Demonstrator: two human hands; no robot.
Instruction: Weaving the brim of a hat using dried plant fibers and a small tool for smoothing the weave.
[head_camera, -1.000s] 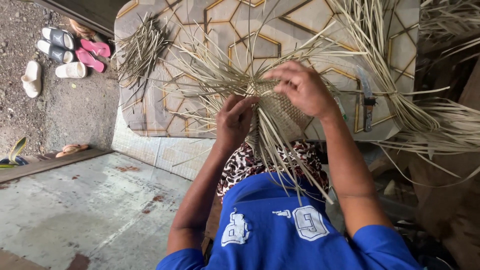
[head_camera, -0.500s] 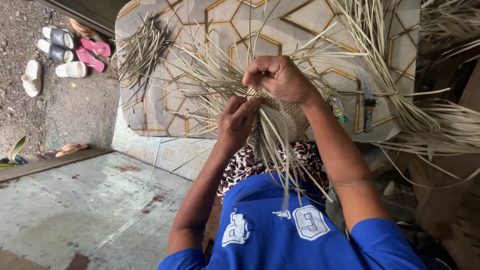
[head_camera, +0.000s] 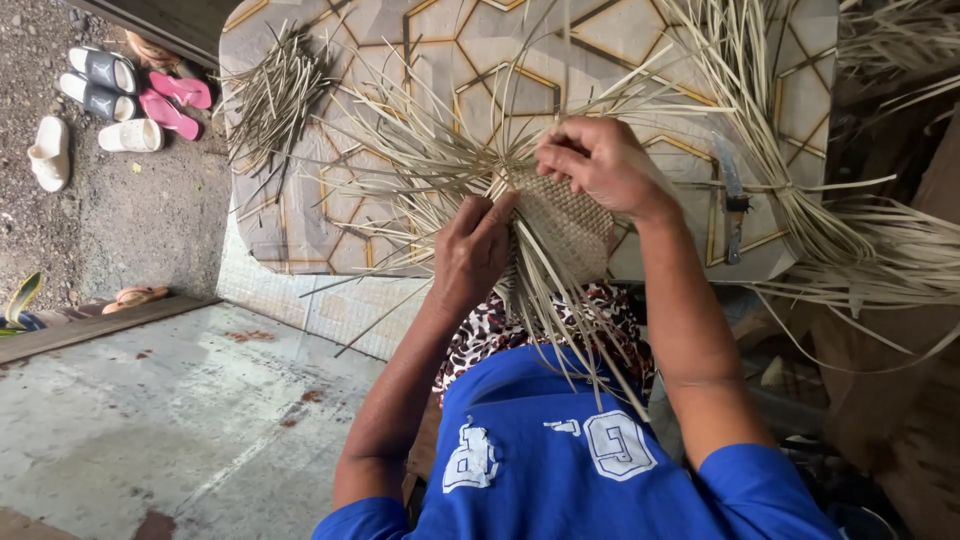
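Surface: patterned mat with gold hexagon lines spread over a raised platform, bare concrete floor at the near left; we sit at its near edge, looking down over a blue shirt
Work piece: small woven panel of pale dried strips lies at the mat's near edge, just in front of our lap; loose strip ends fan out from it to the left and far side, and longer ones hang down towards us
Left hand: our left hand lies flat against the panel's left edge, fingers straight and pressed together; it pins the weave rather than closing on anything
Right hand: our right hand is curled over the panel's far edge, fingers bent round a strand or two; which strand we cannot tell, since the knuckles hide it
Doing it well: we judge the step to be tucking a strip across the weave; we should hold the finished rows flat with the left hand so they do not slide, pull the worked strip snug against the last row without creasing it, and keep the loose ends sorted so over and under stay in order
Risk: dry strips may split if bent sharply; a slack pull would likely leave a gap
Nearby: knife lies on the mat to the right, apart from both hands; bundle of strips beyond it at right; darker pile of offcuts at far left
Background: sandals lie on gravel at far left
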